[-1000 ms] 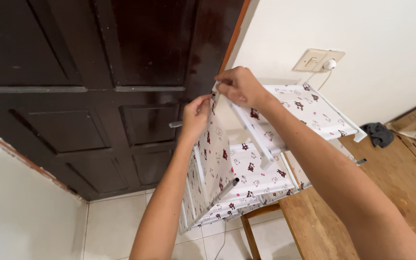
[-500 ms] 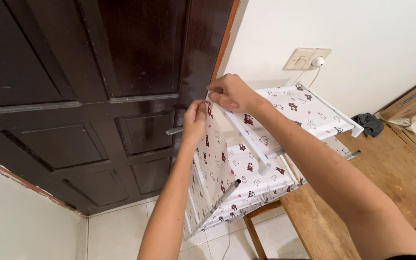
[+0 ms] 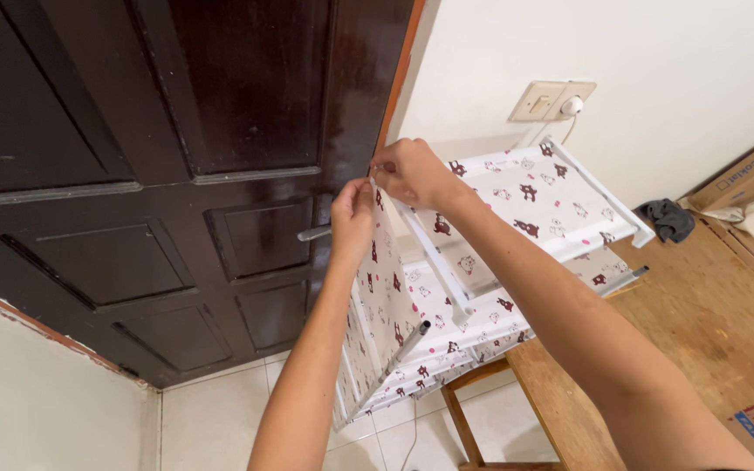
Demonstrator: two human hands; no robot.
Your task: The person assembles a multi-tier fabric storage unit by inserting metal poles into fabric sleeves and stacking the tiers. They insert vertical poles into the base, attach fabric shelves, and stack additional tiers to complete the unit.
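Item: patterned fabric organiser (image 3: 490, 288) on white rods, just below your fingers. Your left hand (image 3: 353, 214) pinches its upper fabric corner; your right hand (image 3: 412, 170) grips the same corner, fingertips touching. Behind your fingers: dark wooden door (image 3: 176, 174). Right: wooden table (image 3: 700, 331).

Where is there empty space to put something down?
The wooden table is bare between the patterned fabric shelf and the cardboard boxes. The tile floor below the dark door is open. It is crowded where both hands pinch the shelf's corner.
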